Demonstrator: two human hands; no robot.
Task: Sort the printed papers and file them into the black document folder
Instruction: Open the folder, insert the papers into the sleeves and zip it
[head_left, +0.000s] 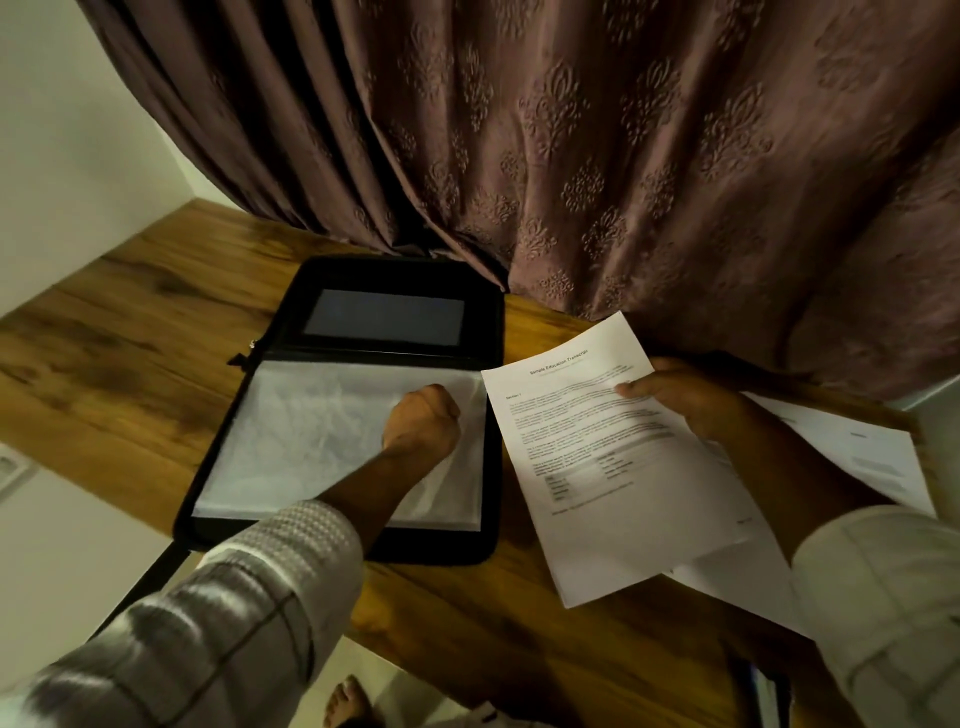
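Black document folder (441, 545) open, right hand (685, 400) pinches a printed sheet (613, 467) that may crumple entering the sleeve (291, 441) under the curled left hand (422, 421), grip unclear.

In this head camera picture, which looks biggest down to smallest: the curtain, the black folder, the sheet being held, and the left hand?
1. curtain
2. black folder
3. held sheet, a close call with the folder, since it may be nearer the camera
4. left hand
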